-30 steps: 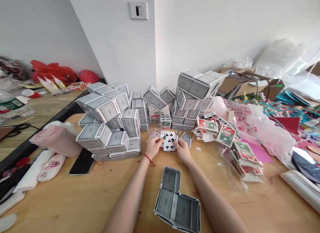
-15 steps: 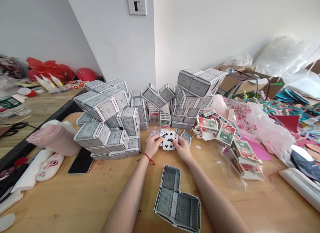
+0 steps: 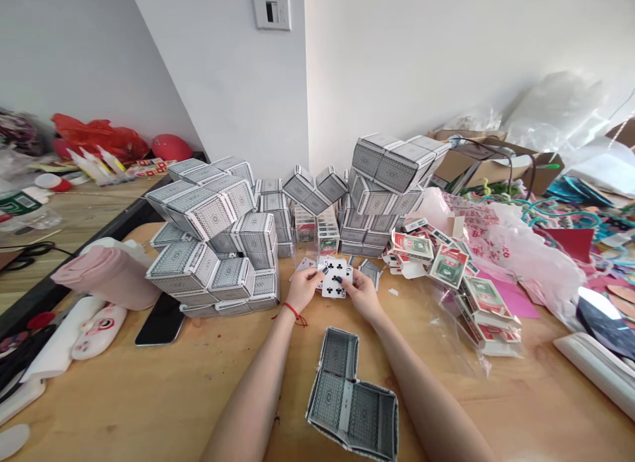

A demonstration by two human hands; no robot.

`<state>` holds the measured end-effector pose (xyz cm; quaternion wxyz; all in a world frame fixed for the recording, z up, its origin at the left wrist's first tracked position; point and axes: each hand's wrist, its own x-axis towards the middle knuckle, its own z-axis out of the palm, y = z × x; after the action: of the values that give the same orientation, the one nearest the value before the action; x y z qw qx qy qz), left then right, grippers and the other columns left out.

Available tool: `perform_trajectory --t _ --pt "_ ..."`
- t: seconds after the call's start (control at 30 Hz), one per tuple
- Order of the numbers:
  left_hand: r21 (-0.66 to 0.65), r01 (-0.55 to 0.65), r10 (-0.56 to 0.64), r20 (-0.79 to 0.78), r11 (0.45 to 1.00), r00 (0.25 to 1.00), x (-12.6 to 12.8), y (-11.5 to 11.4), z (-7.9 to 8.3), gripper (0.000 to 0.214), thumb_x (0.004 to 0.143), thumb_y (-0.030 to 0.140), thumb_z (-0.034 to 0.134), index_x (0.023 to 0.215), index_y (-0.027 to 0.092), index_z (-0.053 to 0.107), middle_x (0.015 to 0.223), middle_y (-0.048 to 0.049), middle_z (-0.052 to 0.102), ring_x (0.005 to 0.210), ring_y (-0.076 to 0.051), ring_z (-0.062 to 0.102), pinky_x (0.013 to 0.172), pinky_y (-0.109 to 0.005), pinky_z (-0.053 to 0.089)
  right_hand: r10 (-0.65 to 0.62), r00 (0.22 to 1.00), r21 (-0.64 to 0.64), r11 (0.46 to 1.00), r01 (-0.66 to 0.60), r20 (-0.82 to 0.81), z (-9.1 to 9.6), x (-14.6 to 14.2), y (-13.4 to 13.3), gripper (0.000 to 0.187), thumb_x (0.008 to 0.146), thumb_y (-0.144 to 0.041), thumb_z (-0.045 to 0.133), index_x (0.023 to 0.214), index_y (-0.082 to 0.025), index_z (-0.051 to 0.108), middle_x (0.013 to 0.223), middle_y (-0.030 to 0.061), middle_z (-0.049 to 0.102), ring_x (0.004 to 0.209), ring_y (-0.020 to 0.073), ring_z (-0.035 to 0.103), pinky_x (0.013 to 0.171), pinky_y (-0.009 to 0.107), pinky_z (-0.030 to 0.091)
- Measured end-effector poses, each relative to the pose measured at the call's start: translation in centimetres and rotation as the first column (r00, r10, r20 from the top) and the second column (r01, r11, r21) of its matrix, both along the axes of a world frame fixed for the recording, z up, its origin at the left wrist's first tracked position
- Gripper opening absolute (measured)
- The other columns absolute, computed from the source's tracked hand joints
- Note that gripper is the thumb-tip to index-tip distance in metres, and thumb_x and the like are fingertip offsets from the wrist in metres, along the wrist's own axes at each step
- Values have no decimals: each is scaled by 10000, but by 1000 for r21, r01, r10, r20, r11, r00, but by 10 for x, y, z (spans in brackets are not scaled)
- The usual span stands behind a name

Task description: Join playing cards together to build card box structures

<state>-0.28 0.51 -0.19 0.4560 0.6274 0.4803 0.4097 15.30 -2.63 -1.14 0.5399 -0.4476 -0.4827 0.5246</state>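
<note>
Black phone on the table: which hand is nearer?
Left. The left hand holds the clubs card right of the phone; the right hand grips the card's far side, farther away.

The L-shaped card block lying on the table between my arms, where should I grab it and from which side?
Take the L-shaped card block by its wide near section, coming down from above and pinching its opposite outer walls. It lies flat on the table, and its narrow far arm would likely flex. For now the left hand and right hand hold a club card.
</note>
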Motion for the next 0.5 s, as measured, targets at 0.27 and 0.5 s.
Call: perform_trajectory --t 0.27,0.5 --pt "10 -14 14 3 1000 1000 1 -2 3 312 693 360 521 480 138 474 481 45 338 503 -75 315 491 -215 243 -3 1000 -23 1000 3 7 -1 1 0 358 701 -429 579 946 -168 570 856 65 667 714 200 616 632 316 486" --pt "-145 23 5 196 989 981 -3 0 2 282 664 387 563 566 124 583 543 14 502 551 -106 458 540 -233 363 -23 1000 -19 1000 24 19 -5 1 3 365 696 -441 575 942 -170 575 850 69 666 715 207 612 645 332 486"
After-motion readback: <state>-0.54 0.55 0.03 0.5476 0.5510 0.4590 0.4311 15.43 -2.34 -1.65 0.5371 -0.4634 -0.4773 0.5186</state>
